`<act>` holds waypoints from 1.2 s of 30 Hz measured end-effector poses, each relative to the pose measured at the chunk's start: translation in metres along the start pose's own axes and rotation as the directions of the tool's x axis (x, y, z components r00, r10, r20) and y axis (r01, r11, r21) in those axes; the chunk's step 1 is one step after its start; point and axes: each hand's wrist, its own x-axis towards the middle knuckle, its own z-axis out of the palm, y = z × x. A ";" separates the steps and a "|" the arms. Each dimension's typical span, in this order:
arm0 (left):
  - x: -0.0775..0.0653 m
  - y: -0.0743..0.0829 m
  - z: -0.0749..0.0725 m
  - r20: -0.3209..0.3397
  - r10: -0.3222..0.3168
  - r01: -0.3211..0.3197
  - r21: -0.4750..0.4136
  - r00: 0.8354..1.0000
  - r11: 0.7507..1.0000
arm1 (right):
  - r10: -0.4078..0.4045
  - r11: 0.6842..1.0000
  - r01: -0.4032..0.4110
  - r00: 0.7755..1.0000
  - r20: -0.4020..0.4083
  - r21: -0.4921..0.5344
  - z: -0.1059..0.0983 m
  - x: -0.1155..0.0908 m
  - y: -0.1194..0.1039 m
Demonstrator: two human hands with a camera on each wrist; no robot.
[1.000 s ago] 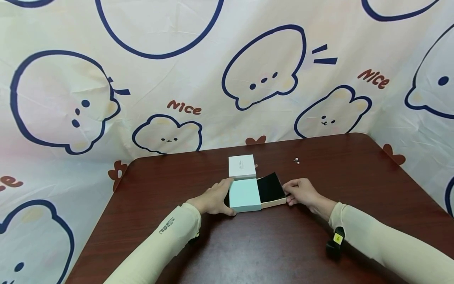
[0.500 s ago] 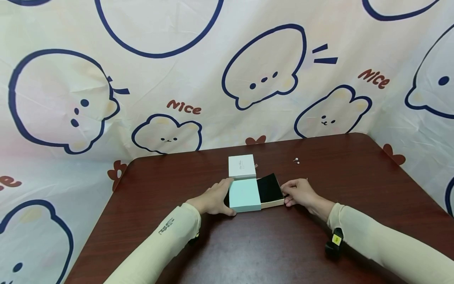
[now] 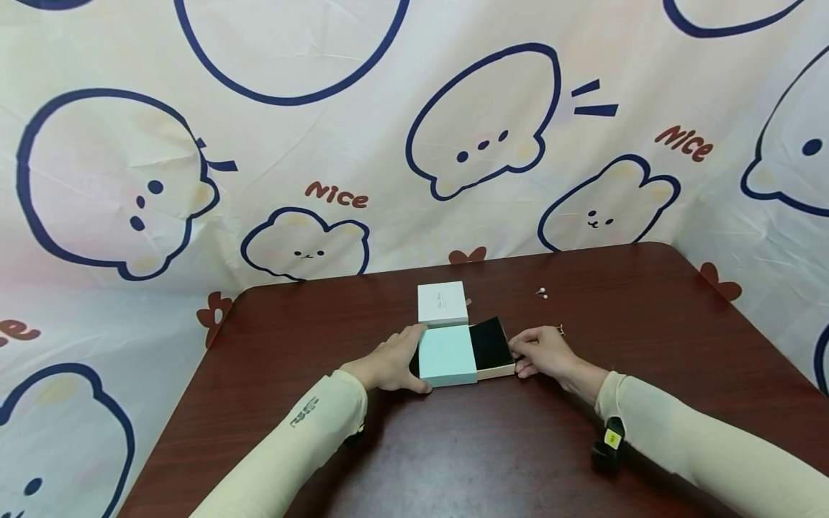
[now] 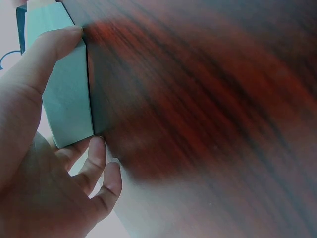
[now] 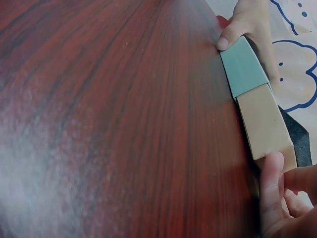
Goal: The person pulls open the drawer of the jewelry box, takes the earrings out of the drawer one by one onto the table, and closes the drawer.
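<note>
A pale mint sleeve (image 3: 447, 355) of a small drawer-style gift box lies on the table. My left hand (image 3: 391, 362) grips its left end, the thumb (image 4: 64, 40) on the near side and the fingers round the end. Out of the sleeve's right side sticks a cream inner drawer (image 5: 265, 121) with a black lining (image 3: 490, 343), one edge of which stands up. My right hand (image 3: 544, 351) has thumb and curled fingers against the drawer's outer end; exactly what the fingertips pinch there is hidden.
A white lid-like box piece (image 3: 442, 302) with small print lies just behind the sleeve. Two small pearl-like studs (image 3: 542, 293) lie farther back right. A small gold-coloured piece (image 3: 560, 330) shows just behind my right hand. Brown wood-grain table (image 3: 466, 446), with a printed cloth (image 3: 388, 144) behind.
The inner drawer has slid a little left into the sleeve, my right hand moving left along with it. More of the gold-coloured piece shows behind that hand. My left hand stays put.
</note>
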 end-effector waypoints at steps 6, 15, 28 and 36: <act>0.000 0.001 0.000 -0.002 0.003 -0.003 -0.001 1.000 1.000 | -0.008 1.000 0.008 1.000 0.013 0.000 0.003 0.001 -0.002; 0.000 0.002 -0.001 -0.002 -0.006 0.006 -0.003 1.000 1.000 | -0.014 1.000 0.013 1.000 0.018 0.011 0.007 0.002 -0.003; 0.001 0.001 0.000 0.000 0.000 0.000 -0.003 1.000 1.000 | -0.018 1.000 0.018 0.999 0.039 0.017 0.013 0.002 -0.004; 0.001 0.001 0.001 -0.004 0.003 -0.003 0.006 1.000 1.000 | -0.021 1.000 0.021 0.999 0.028 0.012 0.016 0.004 -0.005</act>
